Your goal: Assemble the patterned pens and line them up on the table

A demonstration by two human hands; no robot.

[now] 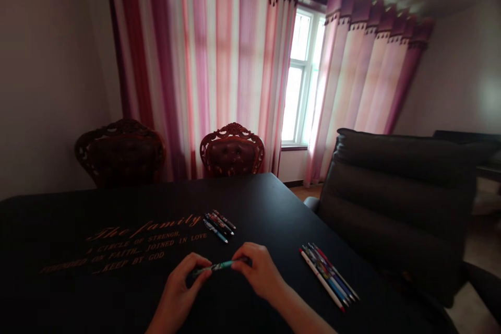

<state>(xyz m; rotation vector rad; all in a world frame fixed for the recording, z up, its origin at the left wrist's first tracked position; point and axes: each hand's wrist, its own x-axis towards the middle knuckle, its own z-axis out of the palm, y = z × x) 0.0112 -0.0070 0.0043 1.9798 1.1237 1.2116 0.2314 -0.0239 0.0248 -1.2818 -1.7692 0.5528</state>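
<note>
Teal pen (222,265), patterned with lighter and darker patches, lies crosswise between the person's two hands over the near part of the black worktop (250,195); whether it touches the surface cannot be told. The left hand (183,283) pinches one end between thumb and fingers, and the right hand (256,270) pinches the other, so fingers cover much of both ends and only the middle shows clearly. The hands are slightly apart, joined by the pen. Just beyond them, a small cluster of patterned pens (219,226) lies slanted, touching or nearly so, close to the end of the gold lettering (136,245) printed across the worktop's left side. To the right, past the right forearm, a row of pens (329,277) lies side by side, a white one with red ends nearest the person. A black padded chair (399,209) crowds the worktop's right edge and blocks part of the room behind. Two carved chairs (233,154) stand at the far side, before striped curtains (219,62) that part around a bright window (299,81).
</note>
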